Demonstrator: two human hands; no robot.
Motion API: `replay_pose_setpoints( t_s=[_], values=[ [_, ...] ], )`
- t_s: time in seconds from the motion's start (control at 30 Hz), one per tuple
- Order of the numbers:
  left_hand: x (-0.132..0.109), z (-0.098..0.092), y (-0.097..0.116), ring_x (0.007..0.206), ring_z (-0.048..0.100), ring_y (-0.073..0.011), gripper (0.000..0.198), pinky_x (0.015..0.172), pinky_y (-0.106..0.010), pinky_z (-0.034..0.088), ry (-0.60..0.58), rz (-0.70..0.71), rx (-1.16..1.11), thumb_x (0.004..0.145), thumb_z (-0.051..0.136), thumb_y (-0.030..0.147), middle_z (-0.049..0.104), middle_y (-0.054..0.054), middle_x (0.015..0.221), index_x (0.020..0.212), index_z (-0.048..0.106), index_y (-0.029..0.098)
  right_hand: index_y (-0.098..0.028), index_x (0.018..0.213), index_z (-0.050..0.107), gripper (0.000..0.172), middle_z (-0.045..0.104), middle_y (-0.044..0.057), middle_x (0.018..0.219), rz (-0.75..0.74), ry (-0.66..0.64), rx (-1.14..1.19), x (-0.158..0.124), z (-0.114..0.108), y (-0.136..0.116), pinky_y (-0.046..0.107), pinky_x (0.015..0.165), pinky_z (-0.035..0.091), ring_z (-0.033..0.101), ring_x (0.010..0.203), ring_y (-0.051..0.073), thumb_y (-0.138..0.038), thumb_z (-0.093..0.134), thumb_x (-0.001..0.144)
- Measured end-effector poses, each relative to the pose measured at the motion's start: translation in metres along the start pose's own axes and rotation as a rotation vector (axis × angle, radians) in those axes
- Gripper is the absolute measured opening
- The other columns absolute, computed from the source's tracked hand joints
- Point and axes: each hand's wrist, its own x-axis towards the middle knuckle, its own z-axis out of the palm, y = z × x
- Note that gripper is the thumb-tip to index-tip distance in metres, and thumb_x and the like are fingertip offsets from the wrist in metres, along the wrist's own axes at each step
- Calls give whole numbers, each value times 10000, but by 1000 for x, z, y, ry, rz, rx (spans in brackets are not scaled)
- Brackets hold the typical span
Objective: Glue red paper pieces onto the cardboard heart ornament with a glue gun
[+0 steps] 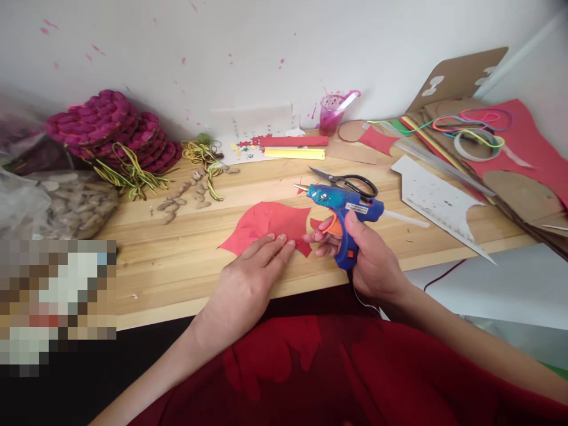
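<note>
We press our left hand flat on the near edge of the red paper shape, fingers spread and open, holding nothing but pinning the sheet to the wooden table. Our right hand is wrapped fully around the grip of the blue glue gun, with a finger by the orange trigger. The gun's long axis runs roughly level, right to left, its metal nozzle pointing left and hanging just above the far right corner of the red paper; a clear glue stick pokes out of its back toward the right. So the paper lies left of and below the nozzle, and the left hand is the nearer one to it, touching it, while the right keeps the tool above. Black scissors lie just behind the gun, and a white cut-out card sits farther right.
</note>
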Motion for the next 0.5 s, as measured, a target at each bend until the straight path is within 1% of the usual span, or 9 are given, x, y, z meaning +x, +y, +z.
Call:
replay_pose_setpoints(
  t_s=[0.1,0.17,0.2,0.27,0.33,0.4,0.43,0.5],
  values=[
    [-1,0,-3,1279,591,-254,529,1072,-415,533,37,-25,-80,901,437,-28,658,-119,1354,1397,547,120,-227,941,657,420,724,52,836,-44,5,-105,2,-3,-2,285,592,565,728,843,223,-640,596,902],
    [0,-1,-2,1251,607,-273,481,1019,-424,568,33,-31,-63,916,451,-3,664,-127,1331,1362,577,123,-227,967,660,384,717,43,824,-65,-14,-253,4,-4,-7,261,542,527,705,795,201,-601,581,929],
    [0,-2,-1,1247,609,-282,467,998,-429,581,30,-29,-48,919,452,4,662,-131,1329,1350,587,124,-225,964,661,339,709,35,811,-74,-32,-351,5,-4,-10,261,545,518,690,773,193,-557,599,932],
    [1,-1,0,1256,605,-290,474,993,-437,584,27,-29,-26,916,440,-2,656,-137,1339,1349,589,122,-220,920,662,215,693,20,792,-113,-72,-584,8,-4,-16,292,623,527,660,743,185,-434,663,907],
    [0,0,0,1274,596,-290,495,1021,-445,570,33,-20,-23,906,428,-16,649,-139,1351,1358,581,117,-218,861,662,113,694,20,805,-207,-100,-813,10,-4,-20,346,743,527,650,751,196,-327,689,871],
    [-2,2,0,1298,581,-294,502,1051,-454,552,43,-5,-30,903,426,-19,643,-146,1363,1368,571,105,-225,854,673,50,718,34,853,-313,-121,-986,10,-2,-21,374,793,512,664,788,224,-275,677,857],
    [-3,4,-1,1313,571,-297,507,1063,-460,544,46,4,-37,903,426,-21,637,-151,1373,1377,562,97,-232,898,686,53,730,39,882,-354,-136,-1045,10,-1,-20,376,793,508,675,808,237,-260,669,856],
    [-5,6,-2,1351,542,-299,525,1092,-472,522,45,12,-53,903,416,-29,614,-159,1409,1400,540,91,-255,1033,693,184,747,41,932,-411,-159,-1118,11,1,-18,369,776,505,692,833,255,-236,665,852]
  ],
)
